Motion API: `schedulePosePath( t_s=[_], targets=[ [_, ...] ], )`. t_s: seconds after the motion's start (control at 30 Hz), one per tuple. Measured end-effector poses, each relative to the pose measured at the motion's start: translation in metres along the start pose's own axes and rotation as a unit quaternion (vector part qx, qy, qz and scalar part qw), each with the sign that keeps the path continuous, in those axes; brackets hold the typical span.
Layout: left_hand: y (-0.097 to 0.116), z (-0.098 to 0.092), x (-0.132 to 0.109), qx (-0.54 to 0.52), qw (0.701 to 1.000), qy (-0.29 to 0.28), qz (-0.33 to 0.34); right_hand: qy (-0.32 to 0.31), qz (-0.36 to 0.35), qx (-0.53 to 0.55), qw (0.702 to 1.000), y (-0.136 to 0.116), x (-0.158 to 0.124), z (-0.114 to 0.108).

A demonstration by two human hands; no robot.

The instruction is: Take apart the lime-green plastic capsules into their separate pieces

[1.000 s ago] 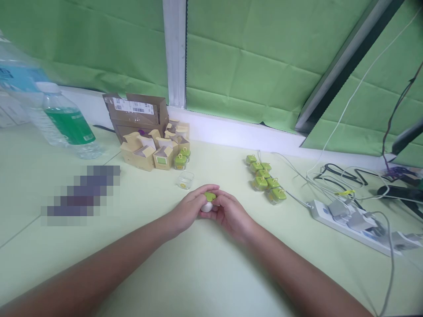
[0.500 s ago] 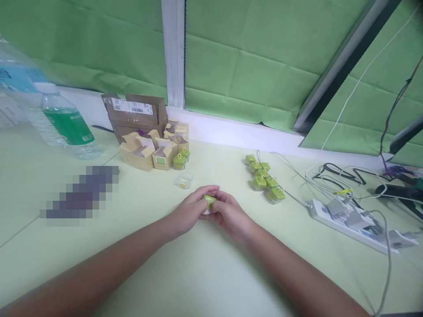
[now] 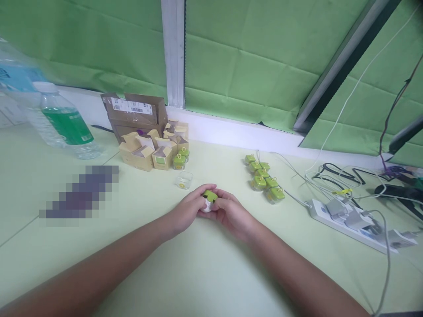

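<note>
Between both hands, just above the middle of the table, is a small rounded green-and-white case (image 3: 209, 196), green on top and white below, with dark spots at its sides. My left hand (image 3: 191, 207) grips its left side, thumb across the front. On the opposite side, my right hand (image 3: 230, 211) holds it with the thumb pressed near the white part. The fingers hide its back and underside. A clear lidless square container (image 3: 184, 180) with a yellow mark sits just beyond my left hand.
Several green-lidded clear containers (image 3: 260, 182) stand in a cluster at right; two more (image 3: 179, 161) sit by the opened small cartons (image 3: 139, 156). Behind is a cardboard box (image 3: 132, 116). A green-labelled bottle (image 3: 71, 127) stands left, a power strip (image 3: 350, 226) with cables right.
The green-and-white case has turned in my hands, so more of its white part and dark spots show. My thumbs have shifted slightly; the things on the table stay put.
</note>
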State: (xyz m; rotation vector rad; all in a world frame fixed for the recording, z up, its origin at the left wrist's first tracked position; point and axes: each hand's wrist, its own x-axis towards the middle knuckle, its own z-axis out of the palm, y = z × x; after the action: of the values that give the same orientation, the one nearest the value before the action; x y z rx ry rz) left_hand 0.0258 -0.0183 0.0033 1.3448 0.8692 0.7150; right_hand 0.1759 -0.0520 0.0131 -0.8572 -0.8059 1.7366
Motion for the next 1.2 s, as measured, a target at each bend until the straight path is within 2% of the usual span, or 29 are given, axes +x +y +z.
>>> schedulePosePath(
  t_s=[0.1, 0.2, 0.33, 0.4, 0.47, 0.57, 0.77, 1.0, 1.1, 1.2],
  targets=[
    [-0.001, 0.0, 0.0, 0.04, 0.999, 0.02, 0.031, 0.017, -0.001, 0.025, 1.0, -0.001, 0.002, -0.006],
    [0.0, -0.001, -0.002, 0.137, 0.986, 0.047, 0.088, 0.054, -0.011, 0.042, 0.998, -0.003, 0.004, -0.007],
    [0.0, -0.003, -0.001, 0.286, 0.927, 0.102, 0.219, 0.061, -0.023, 0.039, 0.997, -0.005, 0.001, -0.003],
    [-0.002, -0.005, 0.001, 0.316, 0.909, 0.115, 0.247, 0.053, -0.03, 0.04, 0.997, -0.006, 0.001, -0.001],
    [-0.003, -0.007, 0.003, 0.313, 0.909, 0.122, 0.245, 0.051, -0.035, 0.051, 0.997, -0.005, 0.001, -0.001],
    [-0.003, -0.008, 0.005, 0.264, 0.932, 0.124, 0.216, 0.07, -0.038, 0.064, 0.995, -0.003, 0.004, -0.005],
    [0.001, -0.009, 0.007, 0.083, 0.984, 0.107, 0.118, 0.117, -0.033, 0.038, 0.992, -0.002, 0.007, -0.01],
    [0.006, -0.015, 0.009, 0.013, 0.99, 0.121, 0.076, 0.143, -0.03, 0.053, 0.988, -0.005, 0.007, -0.011],
    [0.004, -0.017, 0.009, 0.065, 0.984, 0.125, 0.105, 0.169, -0.041, 0.052, 0.983, -0.006, 0.009, -0.014],
    [0.001, -0.018, 0.007, 0.242, 0.948, 0.134, 0.16, 0.187, -0.062, 0.021, 0.98, -0.006, 0.011, -0.017]
  ],
)
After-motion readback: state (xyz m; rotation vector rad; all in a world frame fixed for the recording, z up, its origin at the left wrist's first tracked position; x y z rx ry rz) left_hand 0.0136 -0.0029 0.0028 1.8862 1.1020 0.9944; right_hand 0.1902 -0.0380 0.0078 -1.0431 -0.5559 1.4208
